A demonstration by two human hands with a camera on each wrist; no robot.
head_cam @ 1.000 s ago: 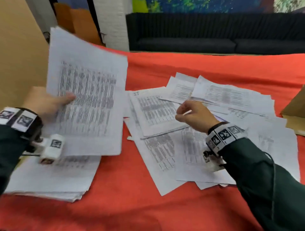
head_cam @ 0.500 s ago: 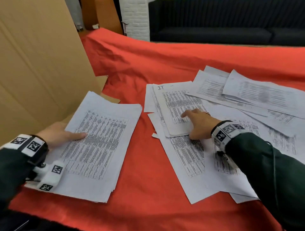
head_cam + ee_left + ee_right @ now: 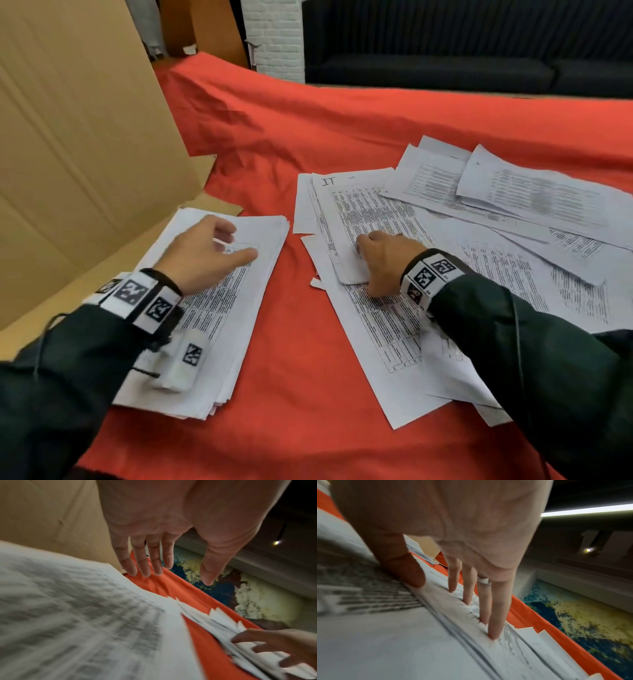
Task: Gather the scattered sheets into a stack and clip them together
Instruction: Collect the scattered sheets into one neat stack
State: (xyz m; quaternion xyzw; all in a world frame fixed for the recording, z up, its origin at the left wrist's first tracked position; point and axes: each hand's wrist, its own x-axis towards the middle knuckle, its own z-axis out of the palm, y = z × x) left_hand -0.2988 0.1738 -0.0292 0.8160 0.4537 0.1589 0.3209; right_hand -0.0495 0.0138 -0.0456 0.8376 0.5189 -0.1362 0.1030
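Observation:
A stack of printed sheets lies on the red cloth at the left, blurred in the left wrist view. My left hand hovers just above its far end, fingers spread and straight, holding nothing. Scattered sheets overlap at the right. My right hand rests on the near corner of the sheet marked "IT". Its straight fingertips press on top and the thumb presses on the sheet beside the layered edges.
A tall cardboard panel stands along the left, its flap reaching under the stack. The red cloth covers the whole table. A black sofa and a white brick pillar stand beyond the far edge.
My left hand laid the sheets it held up onto the left stack, then lifted off and drifted right. My right hand dropped from a raised fist onto the "IT" sheet.

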